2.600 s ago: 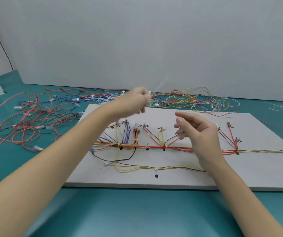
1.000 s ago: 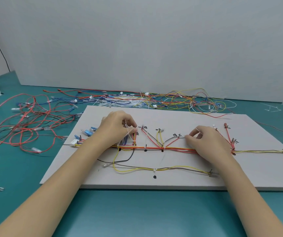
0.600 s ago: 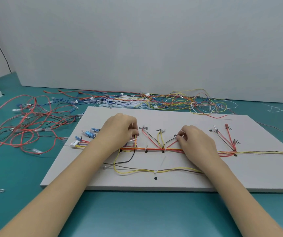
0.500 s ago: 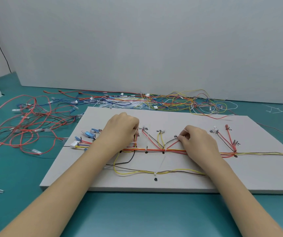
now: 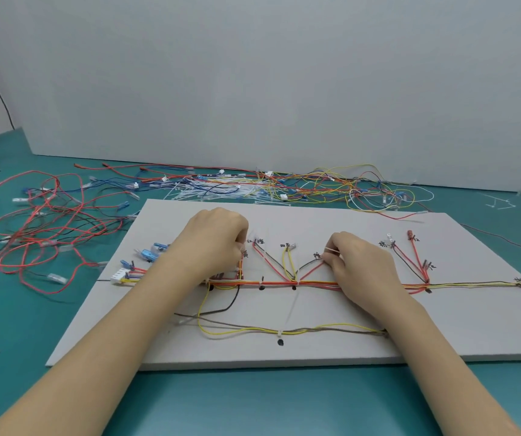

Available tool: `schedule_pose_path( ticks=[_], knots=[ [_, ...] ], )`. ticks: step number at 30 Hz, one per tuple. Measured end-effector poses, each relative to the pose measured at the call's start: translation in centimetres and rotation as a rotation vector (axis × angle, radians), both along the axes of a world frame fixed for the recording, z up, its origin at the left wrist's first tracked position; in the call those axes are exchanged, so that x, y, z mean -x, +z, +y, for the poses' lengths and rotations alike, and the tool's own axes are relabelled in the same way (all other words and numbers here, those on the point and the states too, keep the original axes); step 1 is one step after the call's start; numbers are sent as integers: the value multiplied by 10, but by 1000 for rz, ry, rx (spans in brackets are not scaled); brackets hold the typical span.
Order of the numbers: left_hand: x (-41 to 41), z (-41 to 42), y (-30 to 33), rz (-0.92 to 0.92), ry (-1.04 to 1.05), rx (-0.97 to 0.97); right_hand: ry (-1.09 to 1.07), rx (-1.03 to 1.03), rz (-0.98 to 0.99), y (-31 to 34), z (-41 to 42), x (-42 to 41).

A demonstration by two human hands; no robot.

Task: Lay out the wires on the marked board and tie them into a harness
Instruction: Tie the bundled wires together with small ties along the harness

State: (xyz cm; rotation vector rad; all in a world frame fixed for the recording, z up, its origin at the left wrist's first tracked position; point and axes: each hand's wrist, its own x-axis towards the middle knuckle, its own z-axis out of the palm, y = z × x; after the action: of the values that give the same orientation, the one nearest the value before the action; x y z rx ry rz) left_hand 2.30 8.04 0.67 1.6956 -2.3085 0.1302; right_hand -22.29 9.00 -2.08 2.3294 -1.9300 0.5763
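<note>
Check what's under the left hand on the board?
The left hand rests on the board over the left end of the main wire bundle. Red, yellow and black wires emerge below its wrist. The branch its fingers grip is covered, so I cannot see it.

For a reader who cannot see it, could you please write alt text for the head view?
Two bare hands work on a wire harness on a grey marked board: the left hand grips branch wires, the right hand pinches a white cable tie. Loose wires litter the teal table.
</note>
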Motion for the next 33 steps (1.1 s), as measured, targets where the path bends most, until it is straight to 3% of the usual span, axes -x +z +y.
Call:
schedule_pose_path(
  ticks=[10,24,28,33],
  knots=[
    [-29,-4,6,-35,89,-56,45,-4,15,2,1,-32],
    [-46,-10,3,89,245,-71,118,8,47,6,-16,-52],
    [-48,-12,1,164,261,-100,115,-2,2,3,-21,-51],
    [-49,-13,3,278,244,-116,135,-108,-195,8,-22,-45]
  ],
)
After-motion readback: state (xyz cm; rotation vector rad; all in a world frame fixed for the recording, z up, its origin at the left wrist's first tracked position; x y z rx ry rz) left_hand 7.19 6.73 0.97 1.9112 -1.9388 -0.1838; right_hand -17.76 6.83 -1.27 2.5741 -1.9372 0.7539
